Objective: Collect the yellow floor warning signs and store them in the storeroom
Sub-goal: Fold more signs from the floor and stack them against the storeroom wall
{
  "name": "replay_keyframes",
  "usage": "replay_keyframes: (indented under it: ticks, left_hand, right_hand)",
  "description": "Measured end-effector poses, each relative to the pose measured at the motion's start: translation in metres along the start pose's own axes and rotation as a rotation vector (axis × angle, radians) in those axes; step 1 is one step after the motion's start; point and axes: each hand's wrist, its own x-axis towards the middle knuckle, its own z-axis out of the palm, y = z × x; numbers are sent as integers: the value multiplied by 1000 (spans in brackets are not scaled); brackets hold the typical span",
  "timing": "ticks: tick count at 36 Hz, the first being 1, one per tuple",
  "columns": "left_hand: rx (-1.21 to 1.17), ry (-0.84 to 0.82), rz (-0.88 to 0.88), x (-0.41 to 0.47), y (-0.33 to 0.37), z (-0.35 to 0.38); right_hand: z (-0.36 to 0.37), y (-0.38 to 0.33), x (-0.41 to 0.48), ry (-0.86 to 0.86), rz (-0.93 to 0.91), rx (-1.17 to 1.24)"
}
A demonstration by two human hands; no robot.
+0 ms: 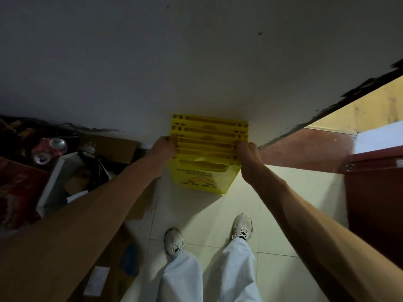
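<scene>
A stack of several folded yellow floor warning signs (207, 153) stands on end against the white wall (196, 62), seen from above. The nearest sign carries a dark warning triangle and lettering. My left hand (164, 147) grips the left edge of the stack near the top. On the opposite edge, my right hand (248, 153) holds on at about the same height. Both arms reach forward and down. The signs' lower ends are hidden behind the front sign.
Cardboard boxes (113, 147), drink cans (57, 143) and dark clutter crowd the floor at left. A red-brown door (375, 203) stands at right, its opening lit beyond. Pale tiled floor (272, 203) lies under my feet in white shoes (174, 240).
</scene>
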Motion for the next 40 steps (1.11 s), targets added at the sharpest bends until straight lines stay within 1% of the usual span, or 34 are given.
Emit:
replay_keyframes:
  ticks: [3,6,8,14,16,19,22,25,29,33,36,40]
  left_hand:
    - [-16,-9,-16,1,-1,-2]
    - [-54,-18,-69,-1,-2,-4]
    - [-36,-1,-75,-4,0,-7]
    - [55,61,-21,-18,11,-12]
    - [65,60,-12,-25,15,-10]
    - [97,67,-15,-31,14,-6]
    - [68,73,-49,-29,2,-2]
    - [36,75,-9,-26,-9,5]
    - [-26,119,31,-22,-12,11]
    - [-25,107,56,-21,-15,4]
    - [-40,49,40,-21,-13,-3]
    - [64,70,14,-27,-7,-4]
  right_hand:
    - [0,0,-4,-1,-10,-19]
    - [-1,-1,-5,-8,-9,-41]
    - [-5,1,-6,-1,7,-54]
    - [-26,5,-12,-18,-13,57]
    - [-28,4,-17,-44,-38,48]
    - [-29,6,-25,-26,-52,17]
    - [-28,13,-30,-68,-67,-24]
    - [-26,19,-33,-92,-107,-73]
    - [-24,21,-33,-86,-150,-49]
    - [-16,22,-30,-89,-137,-1]
    - [-11,21,-28,-128,-105,-5]
    - [-12,18,-29,-131,-95,0]
